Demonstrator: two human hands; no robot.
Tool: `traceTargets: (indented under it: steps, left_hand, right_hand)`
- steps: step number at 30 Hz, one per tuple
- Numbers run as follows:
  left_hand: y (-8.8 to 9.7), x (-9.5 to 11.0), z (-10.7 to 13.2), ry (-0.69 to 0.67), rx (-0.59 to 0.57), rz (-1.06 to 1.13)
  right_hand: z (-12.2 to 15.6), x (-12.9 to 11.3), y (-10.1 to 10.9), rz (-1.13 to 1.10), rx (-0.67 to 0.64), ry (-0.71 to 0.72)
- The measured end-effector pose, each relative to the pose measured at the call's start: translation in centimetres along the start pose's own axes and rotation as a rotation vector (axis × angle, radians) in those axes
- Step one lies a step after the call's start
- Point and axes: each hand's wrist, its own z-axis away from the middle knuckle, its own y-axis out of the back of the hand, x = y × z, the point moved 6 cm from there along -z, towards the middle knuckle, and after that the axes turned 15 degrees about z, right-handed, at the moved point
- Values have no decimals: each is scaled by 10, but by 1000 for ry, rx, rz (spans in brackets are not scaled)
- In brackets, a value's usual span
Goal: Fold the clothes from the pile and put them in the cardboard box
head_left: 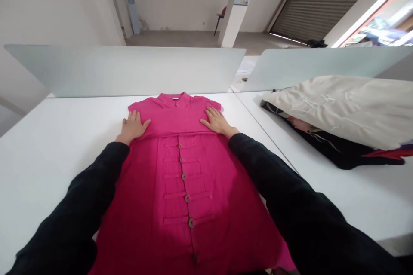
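On the white bench (pixel 48 159), a magenta mandarin-collared garment (pixel 180 180) lies flat, collar pointing away from the person. The left grip (pixel 132 126) and right grip (pixel 218 122) rest open on its upper part, palms down, fingers spread, grasping nothing. A cream cloth (pixel 342 107) lies on a dark garment (pixel 335 150) to the right.

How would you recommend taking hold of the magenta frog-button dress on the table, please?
Probably by the two short sleeves, from above and outside: the magenta dress lies flat, front up, and the sleeves stick out beside the stand collar. The left hand and right hand rest just below them.
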Motion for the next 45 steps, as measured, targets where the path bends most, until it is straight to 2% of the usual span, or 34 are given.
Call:
traceTargets:
  steps: [5, 7, 9, 11, 14, 19, 22, 25, 28, 29, 31, 33, 35, 37, 38, 41, 45]
  left_hand:
    - [7, 4, 10, 9, 28, 47]
    - [12, 5, 25, 6, 23, 80]
    - [18, 3, 51, -32, 7, 115]
    - [23, -1, 88, -97, -23, 136]
    - [26, -11, 160, -193, -88, 127]
    - [24, -24, 287, -253, -90, 163]
    - [20, -16, 352, -263, -31, 267]
    - [17, 2, 407, -224, 63, 399]
    - [11, 19, 449, -99, 93, 566]
    - [6, 22, 459, -28, 65, 646]
    - [-11, 27, 472, 190, -65, 868]
    - [-35, 27, 482, 525, -196, 1163]
    - [-61, 28, 491, 919, -245, 1435]
    - [-82, 29, 495, 1211, -177, 1587]
    - [-92, 28, 494, 1290, -123, 1611]
    - [-116, 22, 485, 1339, 32, 1587]
    - [-142, 11, 469, 1309, 139, 1564]
  right_hand:
    - [6, -4, 12, -17, -42, -45]
    - [19, -6, 21, -25, -67, -61]
    - [40, -8, 30, -30, -83, -53]
    - [69, -10, 35, -32, -92, -16]
    - [126, -14, 44, -36, -79, 74]
    - [249, -34, 66, -108, -66, 192]
    - [324, -51, 83, -222, -20, 116]
    - [388, -68, 93, -360, 69, -67]
    - [442, -83, 89, -493, 175, -322]
    - [457, -88, 84, -549, 204, -420]
    - [480, -100, 62, -722, 194, -602]
    - [489, -121, 27, -1027, 64, -723]
    - [485, -148, -11, -1448, -105, -782]
    - [475, -173, -41, -1883, -233, -822]
    - [468, -183, -53, -2075, -277, -847]
    - [454, -198, -76, -2434, -336, -912]
    - [445, -196, -88, -2586, -223, -937]
